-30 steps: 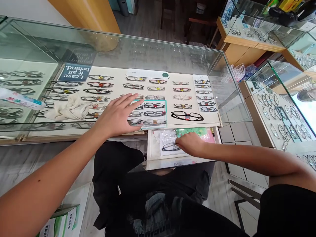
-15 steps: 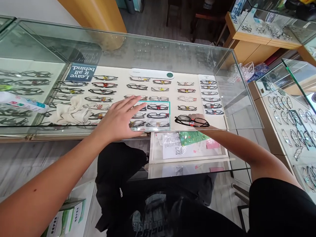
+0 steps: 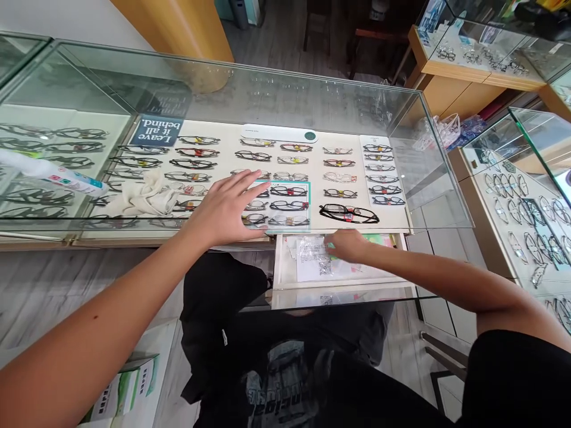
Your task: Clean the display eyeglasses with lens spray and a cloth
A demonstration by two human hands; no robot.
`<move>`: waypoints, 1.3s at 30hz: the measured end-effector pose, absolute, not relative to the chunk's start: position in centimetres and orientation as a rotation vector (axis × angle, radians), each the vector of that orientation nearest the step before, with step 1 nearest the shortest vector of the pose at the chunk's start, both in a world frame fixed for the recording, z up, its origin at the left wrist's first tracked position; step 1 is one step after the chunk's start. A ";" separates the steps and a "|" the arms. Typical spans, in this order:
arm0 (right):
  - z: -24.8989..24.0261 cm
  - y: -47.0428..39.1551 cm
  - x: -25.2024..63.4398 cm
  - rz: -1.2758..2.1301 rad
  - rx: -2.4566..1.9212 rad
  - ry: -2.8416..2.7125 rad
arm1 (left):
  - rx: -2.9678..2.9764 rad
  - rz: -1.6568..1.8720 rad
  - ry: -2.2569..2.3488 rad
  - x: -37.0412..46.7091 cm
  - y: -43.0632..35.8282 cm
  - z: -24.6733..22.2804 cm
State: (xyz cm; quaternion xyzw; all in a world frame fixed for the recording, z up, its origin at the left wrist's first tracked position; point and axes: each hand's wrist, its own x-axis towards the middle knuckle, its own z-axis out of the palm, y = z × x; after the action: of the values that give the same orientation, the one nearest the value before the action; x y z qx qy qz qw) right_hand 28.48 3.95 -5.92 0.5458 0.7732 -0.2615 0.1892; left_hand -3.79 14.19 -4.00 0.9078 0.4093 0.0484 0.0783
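The black glasses (image 3: 348, 216) lay on the glass top of the counter (image 3: 272, 109), close to its near edge and just beyond the right hand (image 3: 347, 245). Their rims were dark and fairly thick, the lenses clear, and a small red and white tag showed near the bridge. The right hand was over the open drawer (image 3: 277, 267), its fingers curled in; whether they were clamped on anything, I could not tell. Beneath and beside it, the drawer held a white paper (image 3: 310, 258) with print and a square code, some of it under shiny clear plastic, and part of a green sheet (image 3: 379, 239). The left hand (image 3: 229, 205) rested palm down at the counter's near edge, thumb and forefinger apart, the other fingers closer together, with nothing visible in its grasp. Under the glass, frames (image 3: 289, 206) stood out in rows on a pale base, several with red or yellow tags, next to a blue sign (image 3: 157, 130) whose words, "Leave it all behind," appeared upside down. A crumpled cream cloth (image 3: 145, 199) and a white bottle (image 3: 53, 172) lay to the left. Farther off were an orange-yellow pillar (image 3: 178, 41), a grey plank floor (image 3: 279, 44), plastic bags (image 3: 437, 131) and, at right, another cabinet (image 3: 479, 220) of eyewear.
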 end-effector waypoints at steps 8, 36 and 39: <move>4.2 0.7 28.2 -0.540 1.715 2.400 | 2.735 0.121 1.222 -3.6 14.3 -3.9; -2.5 0.0 29.4 -0.718 1.690 2.053 | 2.666 0.120 1.224 -3.2 14.1 -3.4; -6.8 2.2 31.6 -0.671 1.769 1.960 | 2.668 0.128 1.212 -3.3 14.1 -3.5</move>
State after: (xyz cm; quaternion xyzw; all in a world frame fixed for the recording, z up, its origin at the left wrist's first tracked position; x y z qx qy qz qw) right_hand 31.60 2.24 -6.80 0.6353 0.7038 -0.2410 0.2073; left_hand -3.27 14.11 -3.46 0.9047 0.4108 0.0435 0.1039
